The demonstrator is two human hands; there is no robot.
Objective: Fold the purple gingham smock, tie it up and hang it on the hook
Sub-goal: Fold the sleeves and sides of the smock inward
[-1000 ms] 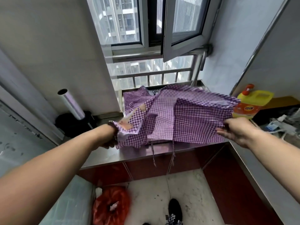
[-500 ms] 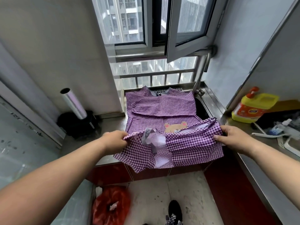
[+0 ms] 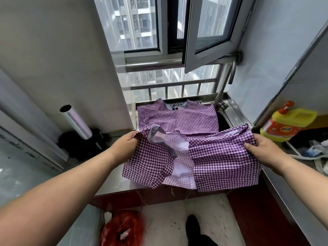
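One purple gingham smock [image 3: 179, 119] lies in front of me on the steel tabletop [image 3: 113, 176], its collar at the far end by the window railing and its near part lifted and doubled back toward me, so the paler inside of the cloth shows in the middle. Two hands hold that lifted edge. My left hand [image 3: 124, 146] has its grip closed on the left corner of the fold, fingers curled under the cloth and thumb on top. My right hand [image 3: 262, 150] pinches the right corner, thumb pressed flat on the checks, the other fingers hidden behind the fabric. The near hem hangs just past the tabletop's front edge, over the red cabinet fronts.

One shiny metal tube [image 3: 76, 121] leans out of a dark bundle at the far left, well apart from the smock. One yellow detergent jug [image 3: 289, 123] with an orange pump top stands at the right on the side counter; its orange label carries white characters too blurred for me to read. Near it lie some white and blue packets, too small to make out. One red plastic bag [image 3: 122, 228] sits on the floor below, left of one dark shoe [image 3: 193, 228]. The window sash above stands swung open.
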